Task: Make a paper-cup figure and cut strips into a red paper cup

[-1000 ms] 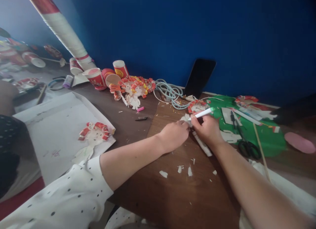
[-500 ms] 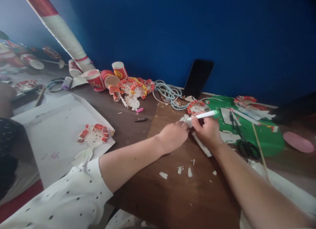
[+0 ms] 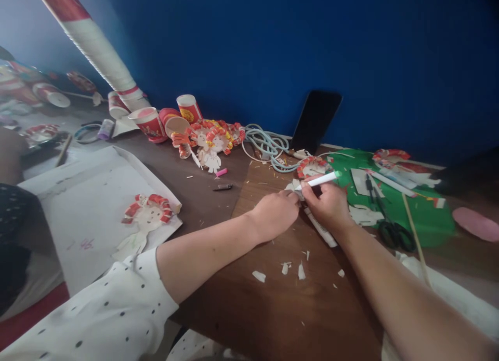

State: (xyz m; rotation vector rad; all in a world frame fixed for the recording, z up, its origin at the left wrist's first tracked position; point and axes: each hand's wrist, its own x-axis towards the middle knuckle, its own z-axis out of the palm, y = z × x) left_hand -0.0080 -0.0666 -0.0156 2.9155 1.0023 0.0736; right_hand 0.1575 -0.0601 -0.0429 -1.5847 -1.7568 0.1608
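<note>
My right hand (image 3: 329, 205) is closed around a white marker (image 3: 320, 179) with a green end pointing up and to the right. Its tip is down at a small white paper cutout (image 3: 292, 185). My left hand (image 3: 276, 215) has its fingers curled at the cutout's near edge, gripping or pressing it against the table; the fingertips are partly hidden. Just beyond lies a paper doll head (image 3: 313, 166) with red curled hair. A white paper strip (image 3: 322, 230) runs out beneath my right hand.
Black scissors (image 3: 395, 236) and paper pieces rest on green paper (image 3: 432, 221) at right. A phone (image 3: 316, 119) leans on the blue wall beside a coiled cable (image 3: 265, 145). Paper cups (image 3: 146, 123) stand back left; a white box lid (image 3: 93, 205) holds another doll. Another person sits at far left.
The view has shifted slightly, moving things on the right a little rightward. Both hands and the marker stay almost where they were over the cutout.
</note>
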